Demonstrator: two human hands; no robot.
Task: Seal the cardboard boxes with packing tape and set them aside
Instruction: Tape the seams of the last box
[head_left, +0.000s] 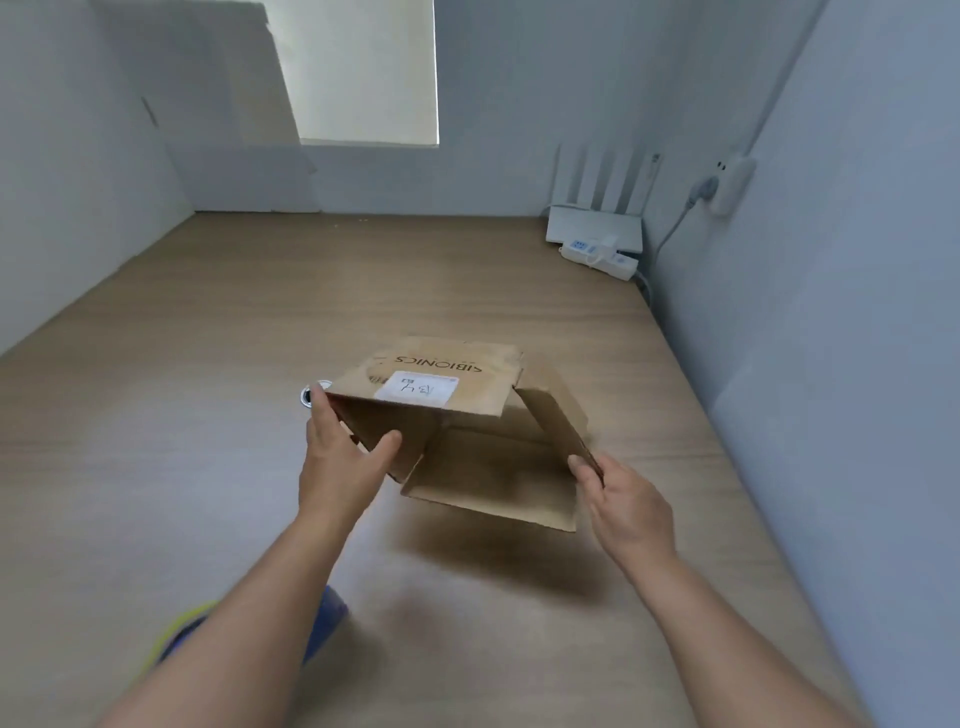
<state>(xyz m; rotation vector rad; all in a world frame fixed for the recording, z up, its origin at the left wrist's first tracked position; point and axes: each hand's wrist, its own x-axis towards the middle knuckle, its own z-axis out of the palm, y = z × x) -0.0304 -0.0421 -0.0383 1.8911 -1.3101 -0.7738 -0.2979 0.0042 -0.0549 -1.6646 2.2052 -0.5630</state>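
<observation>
Head view: you are at the flap-folding step, and no tape shows on the seams yet. The brown corrugated cardboard box is in the centre of the frame over the pale wood-grain table, with its open mouth turned toward you. I cannot tell whether it rests on the table or hangs just above it. Your left hand grips the left wall, thumb inside and fingers outside. Your right hand pinches the edge of the splayed right flap.

Next, I judge, you need to fold the flaps flat and closed before any tape goes on. The board looks matte, stiff and sharply creased. A smooth white paper label lies on the upper panel. A small shiny ring peeks out behind your left fingertips; it may be the tape.
</observation>
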